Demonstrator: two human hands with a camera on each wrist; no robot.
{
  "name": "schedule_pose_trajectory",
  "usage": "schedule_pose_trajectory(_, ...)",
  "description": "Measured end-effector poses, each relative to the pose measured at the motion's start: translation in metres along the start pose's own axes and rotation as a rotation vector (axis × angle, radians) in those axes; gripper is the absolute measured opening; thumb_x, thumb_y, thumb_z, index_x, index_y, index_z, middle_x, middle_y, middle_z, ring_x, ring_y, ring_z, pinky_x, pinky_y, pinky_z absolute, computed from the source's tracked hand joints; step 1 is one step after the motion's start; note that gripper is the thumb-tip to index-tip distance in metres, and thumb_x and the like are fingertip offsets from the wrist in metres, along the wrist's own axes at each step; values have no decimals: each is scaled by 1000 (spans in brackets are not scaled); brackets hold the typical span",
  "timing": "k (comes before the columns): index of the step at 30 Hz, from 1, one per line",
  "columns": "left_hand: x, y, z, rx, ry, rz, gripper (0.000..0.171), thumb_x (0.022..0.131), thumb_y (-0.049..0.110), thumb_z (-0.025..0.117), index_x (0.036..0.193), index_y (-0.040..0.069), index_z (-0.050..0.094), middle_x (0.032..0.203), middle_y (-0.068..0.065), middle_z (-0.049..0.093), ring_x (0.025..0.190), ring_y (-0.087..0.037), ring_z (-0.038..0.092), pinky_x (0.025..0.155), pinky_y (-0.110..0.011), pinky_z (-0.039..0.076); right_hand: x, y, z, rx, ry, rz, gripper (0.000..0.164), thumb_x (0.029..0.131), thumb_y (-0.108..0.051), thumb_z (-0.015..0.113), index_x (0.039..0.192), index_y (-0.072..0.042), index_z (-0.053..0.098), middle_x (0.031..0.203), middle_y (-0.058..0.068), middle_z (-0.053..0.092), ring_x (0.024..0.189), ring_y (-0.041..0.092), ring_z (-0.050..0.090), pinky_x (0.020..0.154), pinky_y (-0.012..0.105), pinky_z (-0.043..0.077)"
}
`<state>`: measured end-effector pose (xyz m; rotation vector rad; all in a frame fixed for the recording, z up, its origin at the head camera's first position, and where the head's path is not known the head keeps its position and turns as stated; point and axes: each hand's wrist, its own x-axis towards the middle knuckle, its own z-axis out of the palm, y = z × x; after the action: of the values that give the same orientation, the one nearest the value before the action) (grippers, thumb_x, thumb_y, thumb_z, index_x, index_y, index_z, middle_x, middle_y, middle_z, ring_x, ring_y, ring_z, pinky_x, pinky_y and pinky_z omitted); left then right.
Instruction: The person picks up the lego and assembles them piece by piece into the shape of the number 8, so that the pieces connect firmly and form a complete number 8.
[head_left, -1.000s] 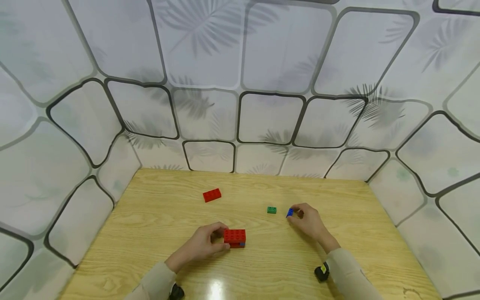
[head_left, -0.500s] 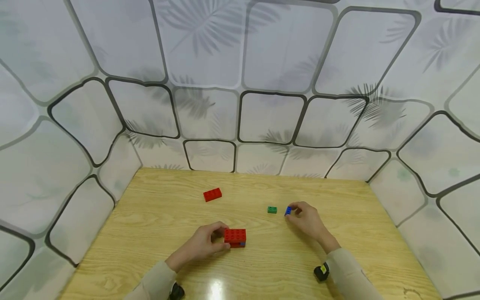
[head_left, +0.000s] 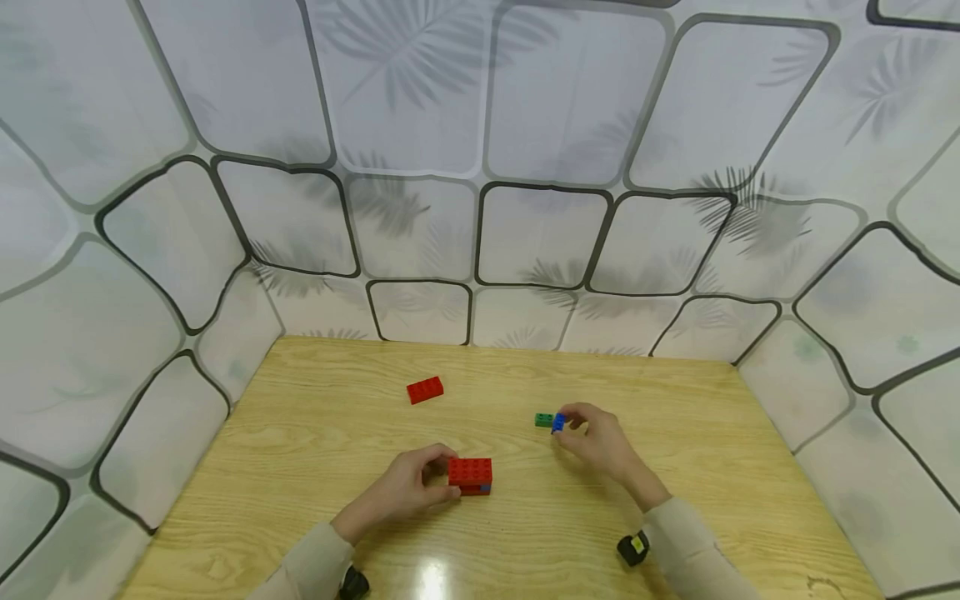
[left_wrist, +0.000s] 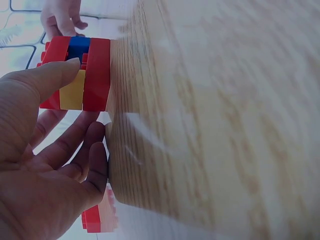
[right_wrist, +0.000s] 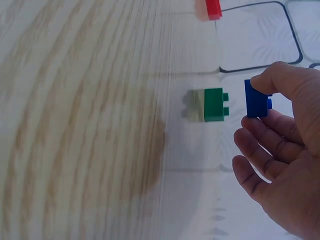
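My left hand [head_left: 405, 483] grips a stacked block assembly [head_left: 470, 473] between thumb and fingers, on the near middle of the table. The left wrist view shows its red bricks [left_wrist: 98, 75] on both outer layers, with a blue brick [left_wrist: 78, 48] and a yellow brick [left_wrist: 72, 91] sandwiched in between. Over on the right, my right hand [head_left: 600, 440] pinches a small blue brick [right_wrist: 256, 99] between thumb and fingers, held above the tabletop. Just left of it lies a small green brick [right_wrist: 214, 105], its studs facing up.
A loose red brick [head_left: 425, 389] lies farther back on the wooden table [head_left: 337, 425]. A patterned fabric wall [head_left: 420, 225] rises behind the table and along both sides. Black wrist devices sit by each sleeve, one [head_left: 633, 548] at the right.
My right hand has carried the blue brick leftward, from right of the green brick to close beside it. The left hand and its block assembly have stayed put.
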<state>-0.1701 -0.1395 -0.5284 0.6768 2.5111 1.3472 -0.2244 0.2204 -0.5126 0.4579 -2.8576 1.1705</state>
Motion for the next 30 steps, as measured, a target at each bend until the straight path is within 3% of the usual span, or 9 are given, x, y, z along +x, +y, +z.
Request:
schedule_pose_trajectory(14, 1, -1, 1, -7, -10, -3, 36, 95, 32, 80, 127, 18, 68, 112, 4, 72, 100, -16, 65, 83, -26, 49, -4, -27, 12, 11, -9, -117, 37, 92, -18, 81, 125, -5, 71, 106, 2, 74, 98, 18, 66, 81, 30, 50)
schedule_pose_trajectory(22, 0, -3, 2, -6, -1, 19, 35, 95, 32, 80, 126, 19, 68, 110, 5, 72, 98, -15, 65, 83, -26, 50, -4, -41, 20, 28, -30, -151, 33, 91, -19, 81, 122, -10, 72, 107, 1, 74, 99, 25, 68, 81, 34, 52)
schedule_pose_trajectory(27, 2, -3, 1, -10, -9, -2, 36, 96, 34, 79, 126, 19, 68, 111, 6, 72, 100, -15, 64, 84, -26, 49, -5, -50, 22, 26, -65, -187, 33, 93, -21, 79, 123, -8, 72, 111, 1, 73, 101, 29, 69, 83, 42, 55)
schedule_pose_trajectory(30, 2, -3, 1, -11, -12, -11, 36, 96, 34, 79, 126, 19, 68, 111, 6, 72, 101, -15, 64, 84, -26, 49, -6, -54, 25, 22, -82, -215, 34, 94, -22, 79, 123, -8, 71, 112, 0, 73, 101, 28, 68, 82, 39, 55)
